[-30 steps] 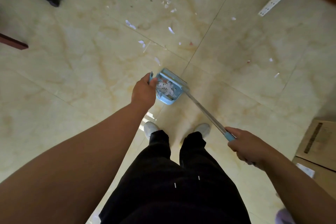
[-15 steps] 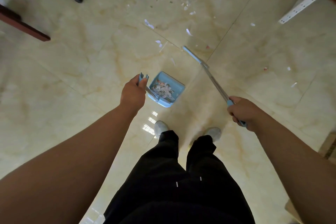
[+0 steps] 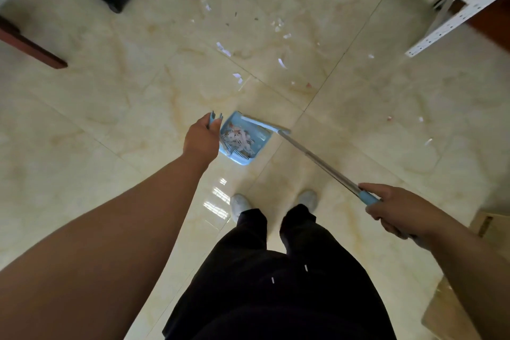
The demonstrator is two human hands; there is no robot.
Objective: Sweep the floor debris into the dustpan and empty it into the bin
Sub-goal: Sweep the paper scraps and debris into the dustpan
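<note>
Left hand (image 3: pixel 201 138) fingers are clamping the dustpan (image 3: pixel 259 136) handle; right hand (image 3: pixel 395 208) fingers are clamping the broom (image 3: pixel 317 160), ending beside left fingers.

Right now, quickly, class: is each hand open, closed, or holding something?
Left hand: closed, gripping the handle of the dustpan.
Right hand: closed, gripping the broom by its blue grip.

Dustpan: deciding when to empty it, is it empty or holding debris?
Holding debris: scraps are piled inside the dustpan; more lie on the floor.
</note>
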